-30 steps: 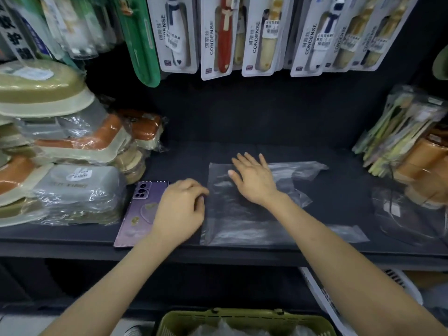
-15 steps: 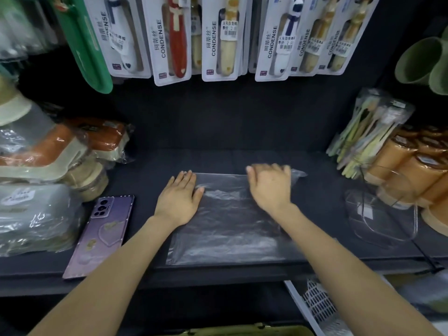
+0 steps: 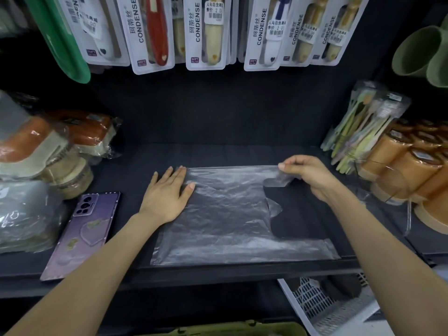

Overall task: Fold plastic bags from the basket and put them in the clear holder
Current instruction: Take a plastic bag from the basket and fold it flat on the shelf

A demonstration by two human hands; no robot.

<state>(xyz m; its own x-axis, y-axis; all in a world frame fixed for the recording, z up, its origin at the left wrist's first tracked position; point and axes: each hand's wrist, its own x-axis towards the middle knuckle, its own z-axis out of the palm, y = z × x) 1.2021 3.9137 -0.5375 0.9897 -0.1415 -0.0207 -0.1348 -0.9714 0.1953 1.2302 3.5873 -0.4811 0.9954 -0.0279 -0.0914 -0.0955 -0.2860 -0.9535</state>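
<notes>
We are still near the start of this job. One plastic bag [image 3: 218, 214] lies spread out flat on the dark shelf [image 3: 242, 154], and it has no fold in it yet. Our left hand [image 3: 167, 195] is open and presses flat on the far left corner of the bag to keep it from sliding. Our right hand [image 3: 308, 175] pinches the far handle [image 3: 278, 181] of the bag between thumb and fingers and lifts it a little off the shelf. The near handle [image 3: 315, 248] lies flat by the front edge. The clear holder [image 3: 388, 197] stands to the right, just in front of the orange cups [image 3: 407, 166] (it is hard to see, and we cannot tell if any bag is inside it). The green basket [image 3: 230, 329] only peeks in at the bottom, so we cannot count the bags left in it. We think this bag needs all its folds and then the trip to the holder, and more bags may come after that. Half a second ago our right hand lay flat on the top right of the bag, and the handles were not showing. Now that hand has slid out to the right and picked up the handle, so the bag looks wider. Our left hand has stayed flat on the same corner. The purple phone [image 3: 82, 234] has not moved.
</notes>
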